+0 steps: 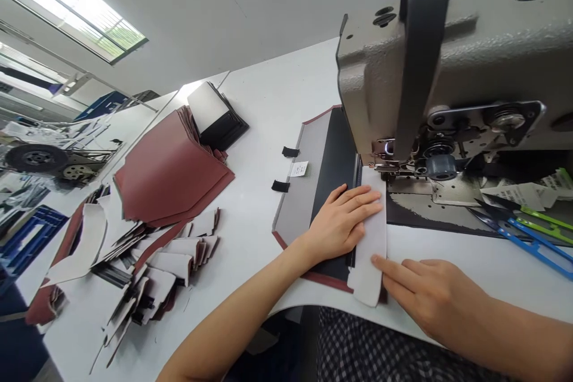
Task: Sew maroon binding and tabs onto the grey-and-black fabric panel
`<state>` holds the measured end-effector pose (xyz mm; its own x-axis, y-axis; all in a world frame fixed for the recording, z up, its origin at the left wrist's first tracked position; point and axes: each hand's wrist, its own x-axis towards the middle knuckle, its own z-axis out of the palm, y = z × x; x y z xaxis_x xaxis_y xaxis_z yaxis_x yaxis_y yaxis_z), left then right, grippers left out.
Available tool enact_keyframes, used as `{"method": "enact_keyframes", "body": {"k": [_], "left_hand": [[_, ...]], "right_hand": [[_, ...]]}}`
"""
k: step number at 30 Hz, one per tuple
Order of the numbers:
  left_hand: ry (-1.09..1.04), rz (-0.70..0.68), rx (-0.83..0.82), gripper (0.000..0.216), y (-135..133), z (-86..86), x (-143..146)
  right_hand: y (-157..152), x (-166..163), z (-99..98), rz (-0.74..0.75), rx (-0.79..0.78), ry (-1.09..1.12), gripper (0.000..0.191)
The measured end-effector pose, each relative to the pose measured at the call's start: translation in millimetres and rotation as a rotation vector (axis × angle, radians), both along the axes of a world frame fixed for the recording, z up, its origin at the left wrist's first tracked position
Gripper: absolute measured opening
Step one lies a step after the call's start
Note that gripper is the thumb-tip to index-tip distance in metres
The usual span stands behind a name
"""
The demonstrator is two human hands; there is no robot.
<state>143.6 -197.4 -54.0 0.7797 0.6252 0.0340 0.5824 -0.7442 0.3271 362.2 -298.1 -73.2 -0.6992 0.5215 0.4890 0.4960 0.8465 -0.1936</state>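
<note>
A pale, stiff strip point(369, 233) lies lengthwise under the sewing machine's presser area, over a flat grey-and-black panel point(329, 173) edged in dark red. My left hand point(342, 221) rests flat across the panel and strip, its fingers spread toward the needle area. At the strip's near right edge, my right hand point(430, 295) has its fingers bent, with a fingertip on the strip's top; its thumb is hidden, and it seems to grip the edge. Two black tabs point(280, 186) and a small white label point(299, 169) show on the panel's left side.
The sewing machine point(470, 71) fills the upper right. Blue thread snips point(532, 245) and green ones point(537, 215) lie at right by printed labels point(519, 196). At left are stacked dark red panels point(174, 161), a black-and-white stack point(215, 113) and piled pale strips point(161, 268).
</note>
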Motion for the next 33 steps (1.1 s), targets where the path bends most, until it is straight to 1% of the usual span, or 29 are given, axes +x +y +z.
{"method": "enact_keyframes", "body": {"k": [4,8,11,16,20,22,24,29,33], "left_hand": [[-0.007,-0.003,0.012,0.047,18.5,-1.2,4.8],[-0.011,-0.011,0.037,0.046,37.3,-3.3,8.1],[-0.022,-0.013,0.064,0.043,50.7,-5.7,11.4],[-0.01,0.002,0.109,0.04,72.6,-11.1,16.8],[-0.001,-0.013,0.167,0.03,84.9,-14.7,19.1],[-0.015,-0.014,0.2,0.028,84.4,-14.7,19.0],[-0.058,-0.014,0.221,0.03,77.4,-12.7,16.7],[-0.215,-0.112,0.142,0.031,41.6,-3.8,-0.5],[-0.262,-0.168,0.081,0.025,21.5,-5.2,-12.8]], "right_hand": [[10.4,3.5,0.6,-0.06,0.048,-0.044,0.037],[18.2,5.6,-0.8,-0.111,0.056,-0.104,0.04],[23.7,6.2,-4.3,-0.125,0.05,-0.141,0.039],[27.5,5.0,-7.6,-0.192,0.07,-0.207,0.036],[21.9,3.7,-6.3,-0.146,0.095,-0.192,0.04],[18.7,3.0,-5.6,-0.124,0.106,-0.169,0.046],[16.9,2.2,-4.9,-0.116,0.113,-0.16,0.049],[17.4,1.4,-2.1,-0.154,0.12,-0.165,0.046],[19.6,2.8,0.4,-0.184,0.085,-0.142,0.037]]}}
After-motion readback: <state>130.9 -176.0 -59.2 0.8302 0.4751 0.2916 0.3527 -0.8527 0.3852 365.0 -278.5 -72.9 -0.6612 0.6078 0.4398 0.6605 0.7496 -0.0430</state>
